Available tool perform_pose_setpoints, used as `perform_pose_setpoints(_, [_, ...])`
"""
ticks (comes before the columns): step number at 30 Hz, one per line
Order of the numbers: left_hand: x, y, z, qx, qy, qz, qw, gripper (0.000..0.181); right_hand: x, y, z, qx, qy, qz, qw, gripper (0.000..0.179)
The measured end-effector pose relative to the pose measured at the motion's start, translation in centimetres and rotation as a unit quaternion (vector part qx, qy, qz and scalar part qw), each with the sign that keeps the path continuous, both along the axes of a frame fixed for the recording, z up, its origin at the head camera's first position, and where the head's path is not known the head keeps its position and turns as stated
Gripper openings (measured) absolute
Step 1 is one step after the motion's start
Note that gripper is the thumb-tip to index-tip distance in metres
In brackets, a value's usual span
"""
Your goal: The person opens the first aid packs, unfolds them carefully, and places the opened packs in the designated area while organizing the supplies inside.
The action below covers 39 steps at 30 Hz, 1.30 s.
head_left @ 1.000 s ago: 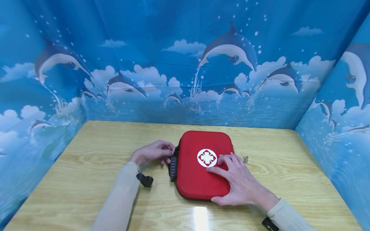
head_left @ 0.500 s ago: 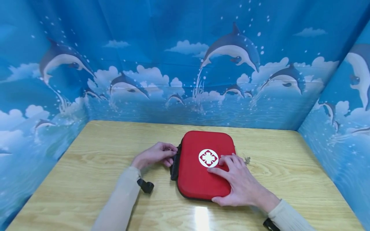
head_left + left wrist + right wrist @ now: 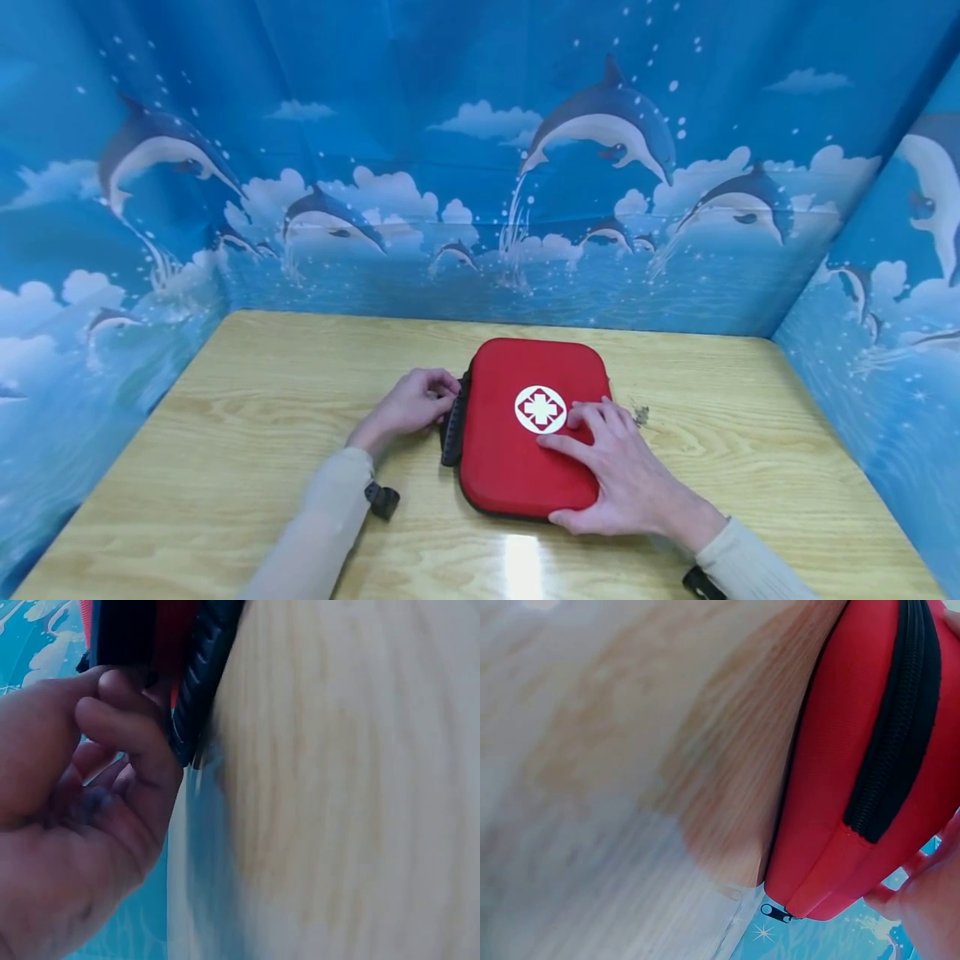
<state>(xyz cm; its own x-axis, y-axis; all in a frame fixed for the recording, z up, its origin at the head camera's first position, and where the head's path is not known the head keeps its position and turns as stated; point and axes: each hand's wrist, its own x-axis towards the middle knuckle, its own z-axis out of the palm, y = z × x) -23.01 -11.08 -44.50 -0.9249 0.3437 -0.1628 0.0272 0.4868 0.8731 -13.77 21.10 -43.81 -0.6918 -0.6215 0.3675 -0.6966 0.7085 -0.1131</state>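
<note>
A red first-aid case [image 3: 525,475] with a white cross emblem [image 3: 541,409] lies flat on the table, its lid down. Along its left side runs a black ridged handle [image 3: 453,433]. My left hand [image 3: 412,402] is at the handle's far end with fingers curled and fingertips close together; in the left wrist view, the handle [image 3: 206,675] passes right beside them. I cannot tell what is between those fingertips. My right hand [image 3: 618,471] rests spread over the lid's right part, thumb at the near edge. A black zip [image 3: 892,735] and a small zip pull [image 3: 775,913] show in the right wrist view.
The light wooden table [image 3: 285,400] meets a blue dolphin-print curtain [image 3: 420,125] at the back and sides. A small dark mark [image 3: 641,416] is on the tabletop right of the case. Black camera straps [image 3: 382,500] sit at both wrists.
The handle has tipped and turned slightly beside my left fingers. My left wrist has shifted a little, its fingers staying at the handle's far end. My right hand holds its place on the lid.
</note>
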Motion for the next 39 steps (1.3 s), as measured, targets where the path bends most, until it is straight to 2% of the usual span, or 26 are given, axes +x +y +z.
perform_pose_setpoints(4, [0.0, 0.0, 0.0, -0.022, 0.045, 0.006, 0.9987, 0.016, -0.1, 0.0, 0.0, -0.002, 0.004, 0.003, 1.0, 0.073])
perform_pose_setpoints(7, [0.0, -0.1, 0.1, -0.044, 0.078, -0.004, 0.996, 0.013, -0.1, 0.0, 0.0, -0.002, 0.004, 0.001, 1.0, 0.074])
perform_pose_setpoints(10, [0.0, -0.4, 0.2, -0.062, 0.108, -0.024, 0.992, 0.012, -0.1, 0.0, -0.1, -0.003, 0.004, 0.001, 1.0, 0.074])
perform_pose_setpoints(15, [0.1, -1.1, 0.2, -0.059, 0.135, -0.077, 0.9861, 0.013, 0.0, -0.1, -0.1, -0.003, 0.003, 0.001, 1.0, 0.074])
perform_pose_setpoints(18, [0.4, -1.6, 0.3, -0.061, 0.139, -0.105, 0.9828, 0.015, 0.0, -0.1, 0.0, -0.003, 0.001, -0.004, 1.0, 0.075])
perform_pose_setpoints(21, [1.0, -1.9, 0.5, -0.065, 0.133, -0.116, 0.9822, 0.014, 0.0, -0.2, 0.1, -0.003, 0.002, -0.007, 1.0, 0.076])
perform_pose_setpoints(25, [1.9, -2.1, 0.8, -0.067, 0.118, -0.122, 0.9831, 0.014, 0.1, -0.5, 0.1, -0.003, 0.003, -0.012, 0.9999, 0.078])
perform_pose_setpoints(28, [2.3, -2.2, 0.9, -0.069, 0.12, -0.13, 0.9818, 0.014, 0.1, -0.6, 0.1, -0.006, 0.005, -0.02, 0.9998, 0.078])
perform_pose_setpoints(33, [2.6, -2.5, 0.9, -0.076, 0.136, -0.136, 0.9784, 0.014, 0.3, -1.3, 0.1, -0.01, 0.003, -0.039, 0.9992, 0.076])
perform_pose_setpoints(39, [3.0, -2.9, 1.0, -0.077, 0.129, -0.139, 0.9788, 0.014, 0.4, -2.2, 0.1, -0.013, 0.004, -0.061, 0.9981, 0.076])
